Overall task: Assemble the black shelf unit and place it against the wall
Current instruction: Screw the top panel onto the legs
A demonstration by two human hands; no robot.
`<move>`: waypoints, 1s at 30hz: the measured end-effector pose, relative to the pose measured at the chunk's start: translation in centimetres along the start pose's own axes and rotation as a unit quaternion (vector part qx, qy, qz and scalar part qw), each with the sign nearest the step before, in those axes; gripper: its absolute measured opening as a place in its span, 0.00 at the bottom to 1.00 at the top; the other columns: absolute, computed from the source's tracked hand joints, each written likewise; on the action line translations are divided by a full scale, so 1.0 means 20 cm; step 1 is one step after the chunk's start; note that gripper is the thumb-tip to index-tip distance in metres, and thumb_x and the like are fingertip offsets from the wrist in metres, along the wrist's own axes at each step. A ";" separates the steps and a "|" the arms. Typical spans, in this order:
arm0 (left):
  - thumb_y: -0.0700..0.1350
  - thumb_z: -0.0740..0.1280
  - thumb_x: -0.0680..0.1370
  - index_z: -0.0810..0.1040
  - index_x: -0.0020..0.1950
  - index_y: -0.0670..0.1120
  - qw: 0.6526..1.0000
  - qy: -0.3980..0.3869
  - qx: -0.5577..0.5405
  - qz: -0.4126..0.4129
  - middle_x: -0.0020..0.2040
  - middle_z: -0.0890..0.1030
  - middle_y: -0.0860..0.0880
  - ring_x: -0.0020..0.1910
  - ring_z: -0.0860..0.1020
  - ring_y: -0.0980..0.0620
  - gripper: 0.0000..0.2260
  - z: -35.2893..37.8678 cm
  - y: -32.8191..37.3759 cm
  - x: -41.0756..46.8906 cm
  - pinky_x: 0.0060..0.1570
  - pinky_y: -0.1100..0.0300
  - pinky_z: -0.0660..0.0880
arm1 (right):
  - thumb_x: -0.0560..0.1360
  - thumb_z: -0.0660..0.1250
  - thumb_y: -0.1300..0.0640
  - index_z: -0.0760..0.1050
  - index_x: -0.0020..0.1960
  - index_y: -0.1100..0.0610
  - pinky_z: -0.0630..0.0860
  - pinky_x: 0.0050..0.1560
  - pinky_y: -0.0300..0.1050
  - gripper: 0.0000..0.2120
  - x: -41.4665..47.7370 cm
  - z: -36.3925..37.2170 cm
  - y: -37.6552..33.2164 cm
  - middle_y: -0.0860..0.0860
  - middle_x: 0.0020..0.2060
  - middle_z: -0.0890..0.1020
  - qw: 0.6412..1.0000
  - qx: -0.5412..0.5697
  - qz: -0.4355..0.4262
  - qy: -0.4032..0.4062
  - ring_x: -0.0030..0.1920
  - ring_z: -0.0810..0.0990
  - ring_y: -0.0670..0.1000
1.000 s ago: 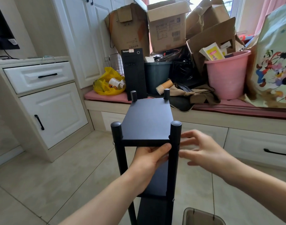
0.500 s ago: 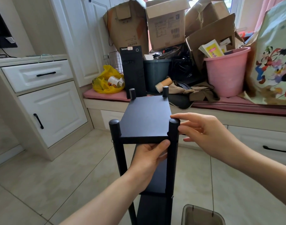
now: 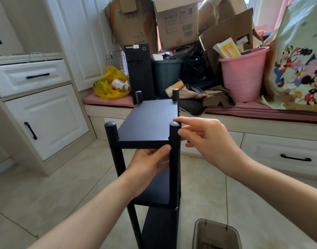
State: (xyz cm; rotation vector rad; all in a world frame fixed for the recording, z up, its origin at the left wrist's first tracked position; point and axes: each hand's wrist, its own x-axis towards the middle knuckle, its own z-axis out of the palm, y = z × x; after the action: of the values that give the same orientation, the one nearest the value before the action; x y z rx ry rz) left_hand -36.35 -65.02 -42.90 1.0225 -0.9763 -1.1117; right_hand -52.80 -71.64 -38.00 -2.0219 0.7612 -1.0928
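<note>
The black shelf unit (image 3: 148, 123) stands upright on the tiled floor (image 3: 46, 194), just in front of the window bench (image 3: 262, 114). The left hand (image 3: 148, 164) grips the front edge of its top shelf, thumb on the edge and fingers curled beneath, as it did a second ago. The right hand (image 3: 206, 139), then open and clear of the near right post (image 3: 174, 159), now pinches that post's top, one fingertip over the cap.

Floor (image 3: 46, 194): pale tiles are seen; the black shelf unit (image 3: 148, 121) is stood upright on it, with a brownish container (image 3: 217, 234) near it.
Bench (image 3: 262, 126): covered by a pink cushion (image 3: 107, 101); a yellow bag (image 3: 107, 87), a black computer tower (image 3: 139, 72) and a pink bucket (image 3: 242, 78) are placed on it.
</note>
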 end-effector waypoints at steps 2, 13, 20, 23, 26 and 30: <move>0.45 0.67 0.76 0.79 0.64 0.39 1.000 -0.005 -0.001 0.000 0.58 0.84 0.40 0.60 0.82 0.41 0.18 -0.02 0.01 0.00 0.55 0.53 0.81 | 0.78 0.68 0.58 0.79 0.65 0.48 0.82 0.55 0.50 0.16 0.01 0.02 0.00 0.43 0.46 0.86 1.000 0.001 -0.001 0.000 0.49 0.84 0.42; 0.43 0.66 0.76 0.79 0.64 0.40 0.999 -0.034 0.001 -0.009 0.58 0.84 0.41 0.60 0.82 0.42 0.18 -0.08 0.02 -0.02 0.54 0.55 0.81 | 0.76 0.70 0.59 0.81 0.56 0.48 0.83 0.48 0.43 0.10 -0.01 0.00 -0.01 0.47 0.45 0.86 0.999 0.041 -0.002 -0.022 0.44 0.86 0.46; 0.43 0.67 0.76 0.82 0.59 0.41 0.999 -0.038 -0.025 -0.018 0.56 0.85 0.42 0.60 0.82 0.42 0.14 -0.09 0.00 -0.01 0.59 0.52 0.80 | 0.77 0.70 0.53 0.81 0.50 0.53 0.82 0.49 0.44 0.05 -0.09 -0.04 0.32 0.48 0.44 0.86 0.977 -0.111 0.139 -0.115 0.44 0.84 0.47; 0.43 0.68 0.76 0.83 0.57 0.42 0.998 -0.036 -0.036 -0.025 0.55 0.85 0.43 0.61 0.82 0.42 0.13 -0.09 -0.01 -0.02 0.60 0.52 0.79 | 0.78 0.68 0.47 0.79 0.61 0.55 0.76 0.53 0.39 0.15 -0.17 0.03 0.59 0.49 0.55 0.83 0.878 -0.294 0.226 -0.304 0.50 0.80 0.47; 0.44 0.68 0.75 0.85 0.55 0.45 0.998 -0.042 -0.038 -0.026 0.54 0.85 0.44 0.60 0.82 0.43 0.11 -0.09 -0.01 -0.02 0.58 0.54 0.79 | 0.80 0.64 0.44 0.76 0.65 0.58 0.78 0.52 0.46 0.22 -0.29 0.14 0.81 0.54 0.60 0.81 0.743 -0.341 0.337 -0.467 0.51 0.80 0.52; 0.44 0.67 0.75 0.86 0.53 0.46 0.998 -0.049 -0.041 -0.022 0.53 0.85 0.45 0.60 0.82 0.43 0.10 -0.08 -0.01 -0.02 0.59 0.53 0.79 | 0.80 0.63 0.42 0.77 0.61 0.62 0.83 0.45 0.49 0.23 -0.49 0.34 1.04 0.56 0.56 0.84 0.732 -0.279 0.425 -0.453 0.52 0.84 0.56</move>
State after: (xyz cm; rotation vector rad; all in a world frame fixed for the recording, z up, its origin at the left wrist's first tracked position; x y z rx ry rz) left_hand -34.83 -64.32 -43.47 0.9351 -0.9814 -1.2384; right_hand -54.82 -74.25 -61.77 -1.9066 1.3081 0.7160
